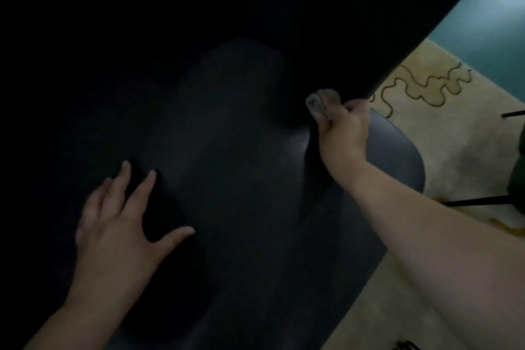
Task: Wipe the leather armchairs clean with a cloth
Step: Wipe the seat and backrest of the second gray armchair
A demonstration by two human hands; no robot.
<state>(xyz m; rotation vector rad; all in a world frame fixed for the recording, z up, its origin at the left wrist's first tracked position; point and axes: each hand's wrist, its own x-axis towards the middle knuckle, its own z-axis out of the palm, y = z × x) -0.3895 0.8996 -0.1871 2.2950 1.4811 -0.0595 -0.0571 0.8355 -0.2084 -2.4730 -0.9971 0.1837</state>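
A crumpled grey cloth (323, 103) is gripped in the closed right hand (342, 129) against the dark leather armchair (241, 150); the left hand (119, 224) is laid flat, fingers spread, holding nothing.

There is only one view, from a camera worn on the person's head. It looks forward and steeply down, from close above the dark armchair (241, 136), which fills most of the picture and is very dim. Both forearms come in from the bottom edge: the left hand (113, 224) is low on the left side, the right hand (343, 128) is farther up on the right. The lens is wide, so the chair's edge bends as a curve across the upper right. In the right corner the view reaches past the chair to a pale rug (443, 133) on the floor.
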